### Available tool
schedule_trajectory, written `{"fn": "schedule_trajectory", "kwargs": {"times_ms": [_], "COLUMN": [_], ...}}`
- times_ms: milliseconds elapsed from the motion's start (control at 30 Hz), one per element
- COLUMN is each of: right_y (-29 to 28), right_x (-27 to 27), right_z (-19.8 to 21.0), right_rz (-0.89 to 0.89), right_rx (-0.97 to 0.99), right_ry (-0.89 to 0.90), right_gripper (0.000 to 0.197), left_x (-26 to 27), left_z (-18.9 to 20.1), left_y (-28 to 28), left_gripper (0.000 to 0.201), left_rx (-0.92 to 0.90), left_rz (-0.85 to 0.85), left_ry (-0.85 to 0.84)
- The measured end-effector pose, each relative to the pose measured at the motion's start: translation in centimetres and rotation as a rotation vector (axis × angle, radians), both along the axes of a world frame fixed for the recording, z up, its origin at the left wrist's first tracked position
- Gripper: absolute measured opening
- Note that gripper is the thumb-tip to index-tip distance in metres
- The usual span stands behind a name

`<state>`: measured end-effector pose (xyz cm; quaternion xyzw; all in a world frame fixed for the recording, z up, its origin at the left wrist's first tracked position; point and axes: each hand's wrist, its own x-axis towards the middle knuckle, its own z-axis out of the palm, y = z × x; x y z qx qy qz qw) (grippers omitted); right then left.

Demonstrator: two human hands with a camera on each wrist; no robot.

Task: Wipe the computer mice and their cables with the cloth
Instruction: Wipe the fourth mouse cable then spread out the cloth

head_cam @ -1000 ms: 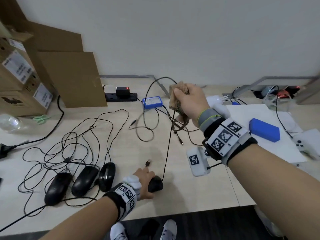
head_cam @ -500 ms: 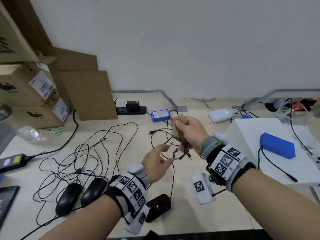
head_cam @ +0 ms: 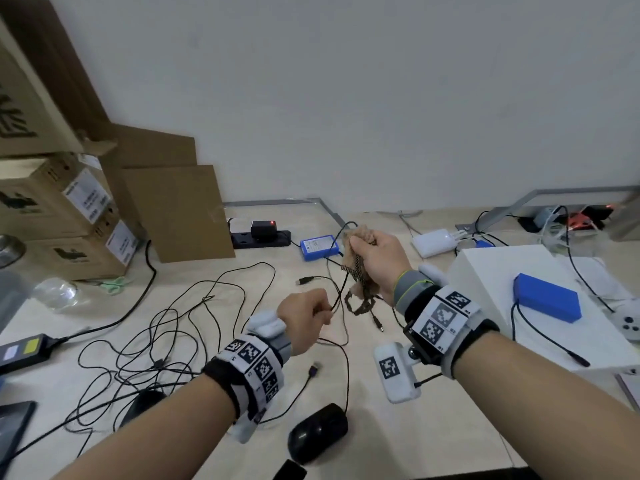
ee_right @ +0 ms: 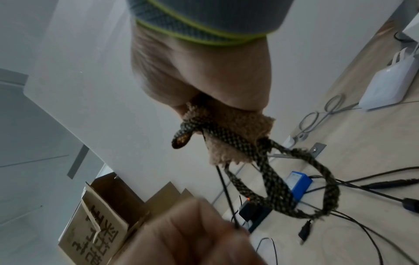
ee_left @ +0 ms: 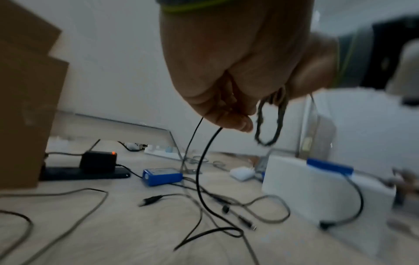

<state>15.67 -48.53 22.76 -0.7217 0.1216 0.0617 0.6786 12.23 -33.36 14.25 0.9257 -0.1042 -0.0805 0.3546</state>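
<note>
— Now, report on the hands first.

— Right hand [head_cam: 374, 261] is raised above the desk [head_cam: 194, 441], fist closed around a bunched tan cloth [head_cam: 356, 258]; a braided loop on the cloth hangs below the fist. Left hand [head_cam: 304, 318] sits lower and just beside it, fingers curled, pinching a thin black cable [head_cam: 341, 292] that runs up into the cloth.

— And the mice?

— One black mouse [head_cam: 317, 433] lies on the desk near its front edge, between the forearms, its cable rising towards the hands. A second dark mouse [head_cam: 143, 405] lies to the left, partly behind the left forearm, among a tangle of loose black cables [head_cam: 162, 327].

— Containers?

— Stacked cardboard boxes [head_cam: 52, 220] at the far left, closed; contents cannot be seen. A white box [head_cam: 485, 271] on the right carries a blue block [head_cam: 547, 301] on top.

— Any writing?

— White shipping labels on the cardboard boxes, print too small to read. Large dark printed characters on a box side, seen from the right wrist, not legible to me. A small blue unit [head_cam: 318, 247] by the black power strip [head_cam: 263, 237] bears a white label, also unreadable. Both wristbands show square black-and-white coded markers.
</note>
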Motion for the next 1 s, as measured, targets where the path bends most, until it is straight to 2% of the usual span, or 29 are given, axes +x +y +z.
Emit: {"fn": "schedule_trajectory", "kwargs": {"times_ms": [100,200,333,433,500,567,667,733,767,833,933,1000], "right_y": [0.1,0.1,0.0,0.3,0.5,0.9,1.8,2.4,2.6,2.5,2.0,1.8], "right_x": [1.0,2.2,3.9,4.0,3.5,2.9,2.3,2.0,1.9,1.5,1.3,1.5], "right_z": [1.8,3.7,5.7,5.6,4.5,3.1,1.0,0.0,-0.3,-0.4,-0.2,0.0], "right_rz": [-0.045,-0.056,-0.08,-0.077,-0.06,-0.03,-0.018,-0.018,-0.015,-0.023,-0.039,-0.08], "right_rx": [-0.022,-0.032,0.004,-0.011,-0.05,-0.09,-0.1,-0.138,-0.145,-0.12,-0.112,-0.097], "right_ry": [-0.076,-0.123,-0.166,-0.16,-0.129,-0.101,-0.073,-0.1,-0.106,-0.067,-0.018,-0.028], "right_gripper": [0.022,0.025,0.017,0.015,0.015,0.014,0.01,0.008,0.008,0.01,0.013,0.013], "left_x": [-0.2,-0.3,-0.5,-0.1,0.5,1.5,2.9,3.1,3.1,2.8,2.9,2.9], "left_z": [-2.0,-3.4,-2.2,-1.1,-0.7,0.5,3.3,4.9,5.2,4.7,3.6,2.4], "left_y": [1.8,3.3,3.7,4.4,5.2,5.0,2.3,0.5,0.1,0.1,1.3,2.5], "left_gripper": [0.01,0.014,0.008,0.024,0.042,0.053,0.034,0.019,0.014,0.012,0.02,0.023], "left_rx": [0.242,0.47,0.713,0.778,0.694,0.402,-0.248,-0.506,-0.54,-0.495,-0.243,-0.037], "left_rz": [-0.131,-0.185,-0.393,-0.457,-0.332,-0.16,0.012,0.046,0.06,0.095,0.093,0.007], "left_ry": [0.074,0.148,0.292,0.346,0.289,0.209,0.238,0.291,0.281,0.221,0.055,0.034]}}
